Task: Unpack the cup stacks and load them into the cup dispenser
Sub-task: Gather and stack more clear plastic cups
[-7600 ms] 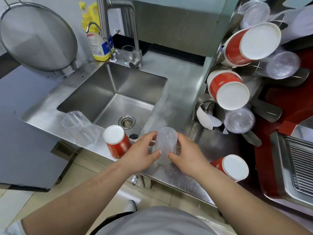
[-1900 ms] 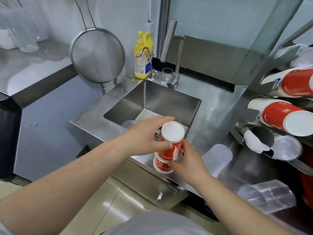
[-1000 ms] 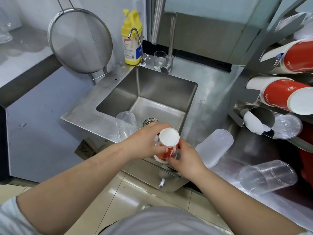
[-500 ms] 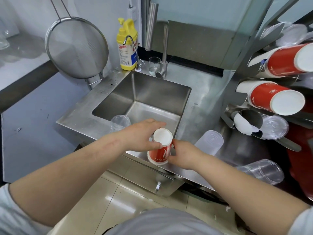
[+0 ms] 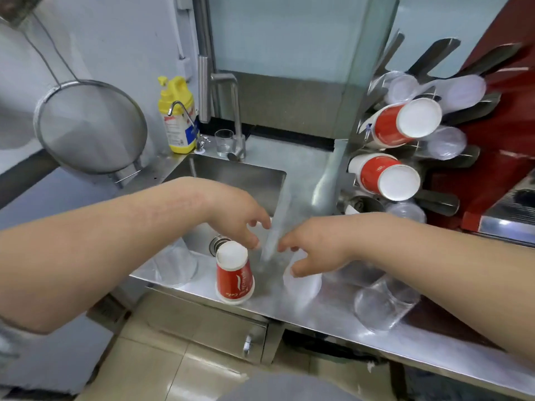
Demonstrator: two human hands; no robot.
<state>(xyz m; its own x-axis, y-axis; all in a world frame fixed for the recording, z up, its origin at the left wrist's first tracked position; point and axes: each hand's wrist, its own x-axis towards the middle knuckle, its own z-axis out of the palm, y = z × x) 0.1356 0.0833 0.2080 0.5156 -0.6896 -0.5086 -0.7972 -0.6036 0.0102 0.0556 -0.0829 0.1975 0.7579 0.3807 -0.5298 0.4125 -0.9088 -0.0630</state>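
Left hand (image 5: 241, 224) loosely curled, holding nothing, just above and behind the red stack (image 5: 234, 273). Right hand (image 5: 311, 244) likewise relaxed and empty, thumb close over the frosted cup (image 5: 302, 280); actual contact too blurred to tell. Red stack upside down on the worktop (image 5: 333, 316) near the front edge, in front of the sink (image 5: 231, 175). Clear cups (image 5: 382, 302) lying further right, another clear cup (image 5: 176, 263) to the left. Dispenser (image 5: 402, 146) on the right, already carrying red and clear stacks.

Probably between steps: one stack set down, the next about to be taken. Next move calls for closing the right hand round the frosted cup and carrying it to a free dispenser slot.

Half a second earlier both hands gripped the red stack; now released, standing free, hands apart.
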